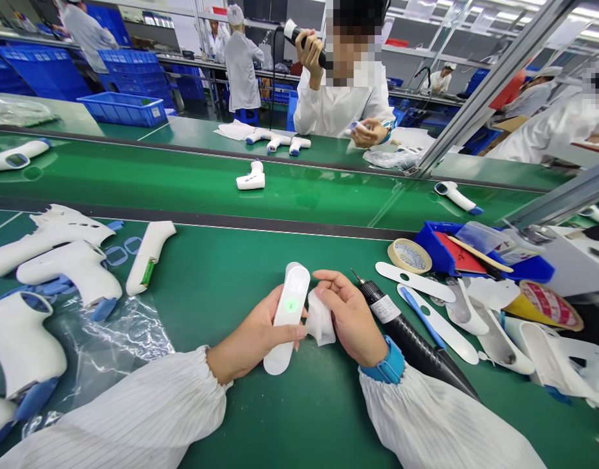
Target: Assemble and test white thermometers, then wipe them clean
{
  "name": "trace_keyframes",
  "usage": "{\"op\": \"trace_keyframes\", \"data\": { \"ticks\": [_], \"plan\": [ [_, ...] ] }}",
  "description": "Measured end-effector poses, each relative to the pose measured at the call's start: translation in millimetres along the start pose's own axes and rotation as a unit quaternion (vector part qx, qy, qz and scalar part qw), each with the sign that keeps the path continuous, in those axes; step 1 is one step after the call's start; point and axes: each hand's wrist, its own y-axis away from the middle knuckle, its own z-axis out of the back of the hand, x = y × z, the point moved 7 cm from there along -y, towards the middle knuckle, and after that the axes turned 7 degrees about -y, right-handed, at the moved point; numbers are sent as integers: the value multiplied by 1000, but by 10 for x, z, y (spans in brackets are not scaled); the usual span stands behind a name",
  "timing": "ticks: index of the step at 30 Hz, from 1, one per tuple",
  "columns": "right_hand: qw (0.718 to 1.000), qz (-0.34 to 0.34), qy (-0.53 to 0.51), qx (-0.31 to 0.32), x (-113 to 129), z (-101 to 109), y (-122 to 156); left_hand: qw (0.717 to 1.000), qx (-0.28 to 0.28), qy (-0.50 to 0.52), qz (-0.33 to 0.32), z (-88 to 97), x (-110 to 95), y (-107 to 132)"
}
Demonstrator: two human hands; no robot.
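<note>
My left hand point(266, 320) is closed around a long white plastic device point(288, 329) with rounded ends and a small round green-lit spot on its face. It is held tilted above the green table. Just to its right, my right hand point(351, 316) pinches a crumpled white wipe point(321, 320), whose edge hangs close beside the device. A blue band circles my right wrist. Right of that hand lies a black electric screwdriver point(402, 332) with a thin bit pointing away from me.
White thermometer-gun housings point(69, 270) lie on clear plastic film point(133, 339) at left. At right are a tape roll point(409, 255), a blue bin point(441, 251) and loose white shells point(499, 339). Beyond the green conveyor point(182, 182), a co-worker point(343, 107) holds a tool and a white piece.
</note>
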Motion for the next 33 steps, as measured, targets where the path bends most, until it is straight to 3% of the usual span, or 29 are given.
{"op": "trace_keyframes", "data": {
  "ticks": [2,7,11,33],
  "plan": [
    [1000,16,-3,-3,40,-13,36,1000,-10,-2,-1,14,-5,-1],
    [996,-52,42,62,-72,-171,118,1000,-22,5,-6,21,1,-8],
    [992,-61,73,78,-135,-222,134,999,-34,-5,-14,28,-2,-9],
    [987,-110,-8,113,-204,-291,150,999,-8,-41,-4,-43,-48,17]
  ]
}}
